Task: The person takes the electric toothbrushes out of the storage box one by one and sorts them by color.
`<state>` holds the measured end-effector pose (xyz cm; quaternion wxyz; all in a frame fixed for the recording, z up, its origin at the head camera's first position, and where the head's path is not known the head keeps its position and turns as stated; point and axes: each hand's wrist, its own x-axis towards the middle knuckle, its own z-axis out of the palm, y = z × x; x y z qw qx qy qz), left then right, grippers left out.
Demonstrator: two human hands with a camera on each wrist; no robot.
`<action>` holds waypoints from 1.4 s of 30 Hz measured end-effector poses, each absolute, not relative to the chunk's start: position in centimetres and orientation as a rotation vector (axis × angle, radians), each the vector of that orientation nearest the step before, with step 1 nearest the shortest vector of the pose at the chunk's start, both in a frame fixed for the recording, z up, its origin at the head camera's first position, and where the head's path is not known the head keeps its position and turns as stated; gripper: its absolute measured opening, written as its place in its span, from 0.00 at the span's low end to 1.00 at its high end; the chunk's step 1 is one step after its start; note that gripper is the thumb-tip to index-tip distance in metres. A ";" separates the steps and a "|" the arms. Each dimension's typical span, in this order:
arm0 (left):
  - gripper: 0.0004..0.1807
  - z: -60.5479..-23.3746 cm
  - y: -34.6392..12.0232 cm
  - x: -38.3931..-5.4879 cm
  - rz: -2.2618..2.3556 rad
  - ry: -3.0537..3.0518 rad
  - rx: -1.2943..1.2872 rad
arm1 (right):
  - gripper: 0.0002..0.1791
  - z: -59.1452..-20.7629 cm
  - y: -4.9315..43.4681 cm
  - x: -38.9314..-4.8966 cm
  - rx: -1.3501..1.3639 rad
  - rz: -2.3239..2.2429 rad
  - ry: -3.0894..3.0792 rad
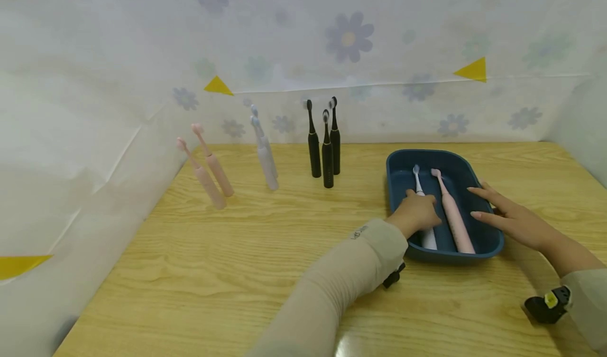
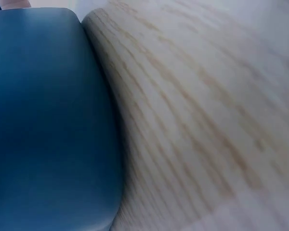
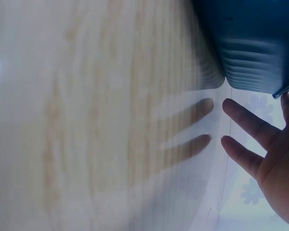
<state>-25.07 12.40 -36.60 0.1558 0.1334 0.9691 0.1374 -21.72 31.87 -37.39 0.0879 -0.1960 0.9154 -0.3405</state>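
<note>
A dark blue bin [image 1: 455, 256] stands at the right of the table, its wall [image 2: 48, 115] filling much of the left wrist view. Inside lie a white electric toothbrush [image 1: 429, 239] and, to its right, a pink electric toothbrush [image 1: 455, 217]. My left hand [image 1: 416, 213] reaches over the bin's near left side and grips the white toothbrush by its handle, hiding the middle of it. On the other side my right hand [image 1: 521, 222] has its fingers spread at the right rim. From below, the right wrist view shows those fingers [image 3: 250, 122] extended beside the bin.
Left of the bin, three black toothbrushes [image 1: 328, 159] stand upright in a cluster. Farther left are two pale grey toothbrushes [image 1: 267, 162], then two pink ones [image 1: 208, 185]. A flowered white sheet [image 1: 294, 46] hangs behind the wooden table [image 1: 227, 272].
</note>
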 end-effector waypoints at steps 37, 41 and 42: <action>0.24 -32.5 7.7 -23.0 1.506 2.506 0.746 | 0.34 -37.3 31.8 -21.8 -0.546 -1.030 2.699; 0.25 -32.0 7.1 -22.5 1.555 2.462 0.692 | 0.34 -37.3 31.7 -21.8 -0.546 -1.036 2.695; 0.25 -31.8 7.0 -22.4 1.580 2.447 0.702 | 0.34 -37.3 31.7 -21.8 -0.549 -1.040 2.694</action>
